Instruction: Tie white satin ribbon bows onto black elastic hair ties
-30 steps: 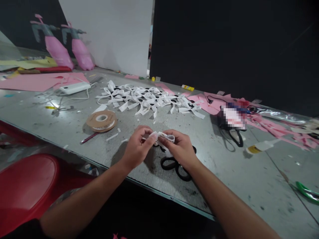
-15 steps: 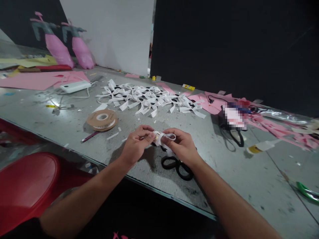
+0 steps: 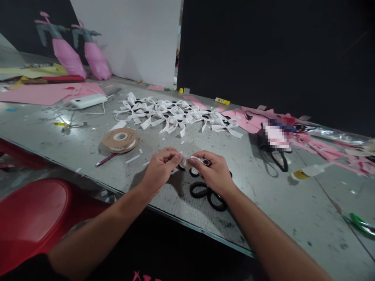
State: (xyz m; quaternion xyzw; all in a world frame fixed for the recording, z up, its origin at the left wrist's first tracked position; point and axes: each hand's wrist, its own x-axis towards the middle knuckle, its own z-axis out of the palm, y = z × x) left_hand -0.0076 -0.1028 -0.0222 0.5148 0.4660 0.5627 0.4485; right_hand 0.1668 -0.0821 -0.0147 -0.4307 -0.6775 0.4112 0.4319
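Between my two hands is a white ribbon, folded into a loop that sticks out past the right fingers. My left hand pinches its left end with thumb and fingertips. My right hand is closed on the looped side. Black hair ties lie on the table below and beside the right hand, partly hidden by it. Farther back sits a pile of white ribbon bows with black rings among them. A cardboard ribbon spool lies left of my hands, over a dark red pen.
Pink spray bottles stand at the back left near a white power bank. On the right are a black box-like object, a glue bottle and green-handled scissors. A red stool is at the lower left.
The ribbon between my fingers has turned and its loop looks narrower. Both hands stay in nearly the same place, still pinching it.
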